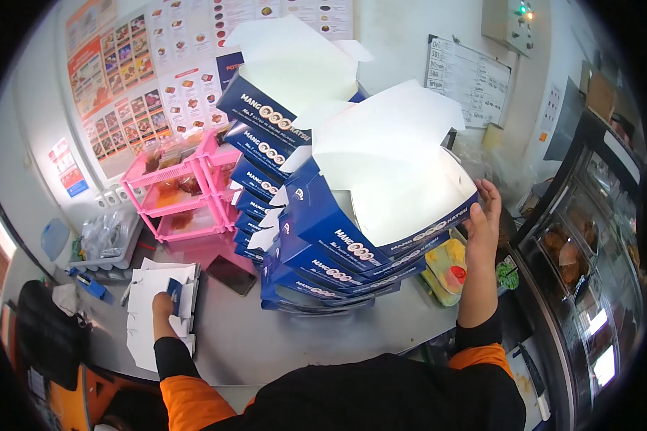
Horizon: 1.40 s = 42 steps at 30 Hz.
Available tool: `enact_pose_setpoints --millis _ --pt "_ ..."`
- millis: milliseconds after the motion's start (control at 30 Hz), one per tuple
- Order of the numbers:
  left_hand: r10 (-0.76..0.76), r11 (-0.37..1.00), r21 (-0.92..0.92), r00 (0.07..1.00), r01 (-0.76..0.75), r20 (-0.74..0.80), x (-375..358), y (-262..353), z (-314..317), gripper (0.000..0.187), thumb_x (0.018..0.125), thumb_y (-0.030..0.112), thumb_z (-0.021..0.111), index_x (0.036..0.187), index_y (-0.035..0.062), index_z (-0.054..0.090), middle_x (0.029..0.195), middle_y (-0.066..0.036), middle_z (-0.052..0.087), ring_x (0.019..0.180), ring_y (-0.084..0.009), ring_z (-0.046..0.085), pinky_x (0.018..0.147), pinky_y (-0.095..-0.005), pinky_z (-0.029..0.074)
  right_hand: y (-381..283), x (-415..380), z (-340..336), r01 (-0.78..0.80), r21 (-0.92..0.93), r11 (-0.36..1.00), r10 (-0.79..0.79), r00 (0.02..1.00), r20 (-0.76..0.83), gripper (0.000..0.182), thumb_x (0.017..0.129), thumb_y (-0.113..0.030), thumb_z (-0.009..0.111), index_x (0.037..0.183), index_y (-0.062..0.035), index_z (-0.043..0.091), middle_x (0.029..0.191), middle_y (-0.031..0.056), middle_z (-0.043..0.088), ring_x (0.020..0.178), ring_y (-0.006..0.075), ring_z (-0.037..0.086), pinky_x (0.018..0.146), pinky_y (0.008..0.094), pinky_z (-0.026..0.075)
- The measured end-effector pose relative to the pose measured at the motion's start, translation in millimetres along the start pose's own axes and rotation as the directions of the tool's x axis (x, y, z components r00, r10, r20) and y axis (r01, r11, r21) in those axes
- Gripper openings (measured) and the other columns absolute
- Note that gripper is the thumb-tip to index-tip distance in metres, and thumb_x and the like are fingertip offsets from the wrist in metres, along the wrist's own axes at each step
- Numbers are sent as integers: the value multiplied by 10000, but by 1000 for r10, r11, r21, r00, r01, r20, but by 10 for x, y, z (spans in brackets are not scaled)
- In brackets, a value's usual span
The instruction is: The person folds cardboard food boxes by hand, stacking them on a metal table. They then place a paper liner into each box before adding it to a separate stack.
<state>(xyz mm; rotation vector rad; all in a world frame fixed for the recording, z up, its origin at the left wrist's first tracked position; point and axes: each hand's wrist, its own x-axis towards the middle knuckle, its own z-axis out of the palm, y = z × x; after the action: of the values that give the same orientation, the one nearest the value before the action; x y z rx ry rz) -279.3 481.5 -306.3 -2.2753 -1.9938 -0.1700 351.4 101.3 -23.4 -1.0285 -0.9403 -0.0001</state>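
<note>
Blue-and-white cardboard food boxes with open lids stand nested in two tall, leaning stacks. My right hand (484,217) is at the right corner of the top box (428,237) on the front stack, fingers and thumb curled against its end. The rear stack (266,115) rises behind and to the left. To the left, flat unfolded cartons (142,327), white with some blue, lie in a pile on the metal table. My left hand (163,306) is closed at a carton with a blue panel (174,291); its fingertips are partly hidden.
A black phone (231,276) lies between the cartons and the stacks. Behind it stands a pink rack (187,188) with packed food. A tray with yellow and red contents (446,267) sits right of the stacks. A glass display cabinet (575,273) borders the right side.
</note>
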Motion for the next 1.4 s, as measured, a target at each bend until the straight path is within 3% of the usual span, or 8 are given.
enact_pose_setpoints --millis 67,133,367,467,633,800,967,1400 --pt "-149 957 -253 989 144 -1 180 -393 204 209 756 207 504 869 54 591 904 -172 594 872 -334 571 734 -462 477 -10 -6 -21 1 7 1000 -1 1000 -5 621 771 -339 625 1265 -60 374 1308 122 353 1176 221 372 960 331 301" --pt "-443 282 -847 844 450 301 -306 152 -794 236 722 222 490 899 84 561 911 -140 538 842 -311 535 719 -505 456 -41 -33 -9 -20 19 1000 20 1000 -10 636 764 -362 626 1268 -68 374 1307 118 356 1142 212 403 956 330 304" --pt "-396 433 -809 890 398 225 -499 131 -1608 366 756 220 524 1112 134 533 863 -51 579 738 -205 566 587 -402 457 -65 -192 32 180 -37 983 -184 948 -260 517 789 -326 604 1205 -82 417 1257 118 403 1054 195 464 926 363 343" --pt "-603 1 -988 788 153 121 -865 345 -2111 330 831 192 498 1153 121 503 916 -43 595 745 -176 589 551 -377 479 -311 -471 181 594 47 803 -542 761 -356 330 814 -257 580 1078 -86 478 1174 130 441 1032 224 469 896 412 376" --pt "-276 -253 -922 935 -293 -222 -2059 1581 -3072 379 723 37 455 1100 12 495 926 -80 589 843 -217 602 751 -375 518 -767 -1119 950 425 438 792 -609 506 611 324 691 -262 732 902 -130 524 969 75 494 918 279 503 756 408 414" --pt "-167 -645 -685 937 -339 -307 -2955 2381 -3121 535 625 58 423 1148 -49 449 1066 -172 566 951 -283 581 858 -384 476 -792 -1714 1705 357 547 757 -635 210 743 252 614 -189 720 751 -93 533 949 72 476 948 271 458 766 384 384" --pt "-378 -524 -692 864 -497 -334 -3272 2576 -3225 397 946 243 356 1227 -39 370 1123 -185 533 979 -278 572 867 -399 464 -836 -1889 1621 444 642 625 -775 256 577 255 609 -178 724 789 -86 569 959 79 480 994 281 453 871 450 387" --pt "-389 -540 -630 829 -558 -401 -3845 2997 -2875 500 921 375 428 1187 -47 434 1044 -151 588 922 -242 599 804 -362 495 -983 -1833 1082 319 832 454 -881 302 365 105 703 -80 667 718 -21 582 1006 121 613 1075 357 527 898 506 414"
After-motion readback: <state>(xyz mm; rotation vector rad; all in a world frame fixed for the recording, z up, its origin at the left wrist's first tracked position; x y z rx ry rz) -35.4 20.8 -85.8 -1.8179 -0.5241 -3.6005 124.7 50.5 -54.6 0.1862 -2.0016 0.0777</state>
